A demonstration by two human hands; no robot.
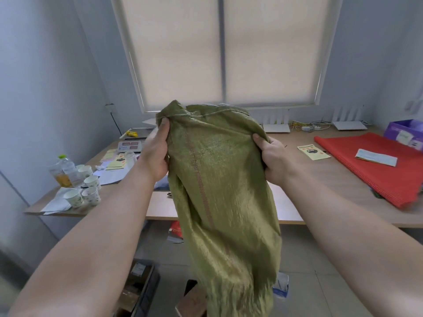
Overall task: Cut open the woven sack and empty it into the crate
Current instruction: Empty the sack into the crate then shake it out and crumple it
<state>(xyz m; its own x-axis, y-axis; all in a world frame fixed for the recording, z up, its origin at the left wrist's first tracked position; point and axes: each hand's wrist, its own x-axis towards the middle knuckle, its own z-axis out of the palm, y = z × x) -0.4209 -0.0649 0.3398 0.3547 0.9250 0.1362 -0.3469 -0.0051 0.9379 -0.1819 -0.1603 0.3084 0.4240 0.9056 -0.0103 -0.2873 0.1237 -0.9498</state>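
Observation:
A green woven sack (pixel 219 191) hangs limp in front of me, its stitched seam with a string at the top and its frayed end pointing down. My left hand (pixel 155 154) grips its upper left edge and my right hand (pixel 272 156) grips its upper right side, both held up at about table height. Low at the left, on the floor, stands a dark crate (pixel 143 287) with items inside. The sack's lower end hangs to the right of the crate, over a brown box (pixel 192 300). What the sack holds is hidden.
A wooden table (pixel 320 179) runs along the window. On it are paper cups (pixel 84 191), an oil bottle (pixel 64 171), a digital scale (pixel 130 146), papers, a red sheet (pixel 380 165) and a purple box (pixel 405 131). A blue-white pack (pixel 281 287) lies on the tiled floor.

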